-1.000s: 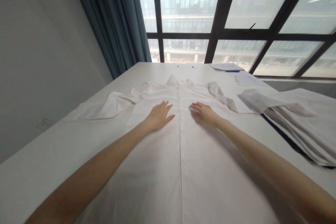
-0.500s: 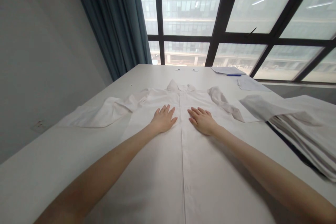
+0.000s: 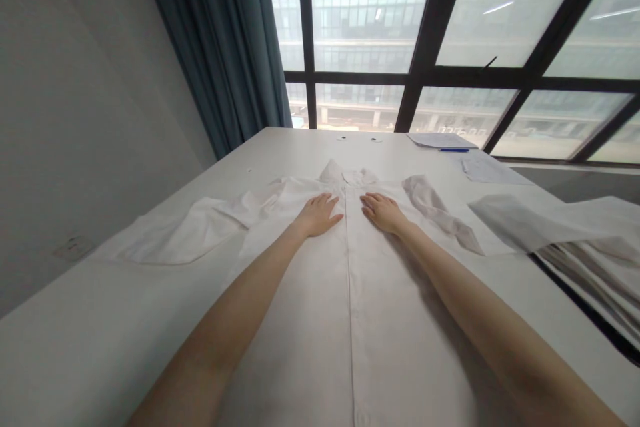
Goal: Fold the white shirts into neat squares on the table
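A white button-up shirt [image 3: 320, 307] lies front side up, its collar [image 3: 349, 175] at the far end and its placket running down the middle toward me. My left hand [image 3: 319, 215] rests flat on the chest left of the placket, fingers stretched out. On the other side of the placket, my right hand [image 3: 383, 211] presses on the cloth with its fingers extended. Neither hand holds anything. The left sleeve [image 3: 185, 230] spreads out sideways, while the right sleeve [image 3: 440, 213] lies bunched and angled toward me.
The shirt is on a white table [image 3: 125, 320]. At right is a stack of folded pale cloth [image 3: 595, 253]. Papers [image 3: 493, 170] and a blue pen [image 3: 454, 150] lie at the back right. Beyond stand a blue curtain [image 3: 220, 47] and windows.
Both hands have slid a little farther up the shirt toward the collar, staying flat on the cloth. The camera view has shifted slightly.
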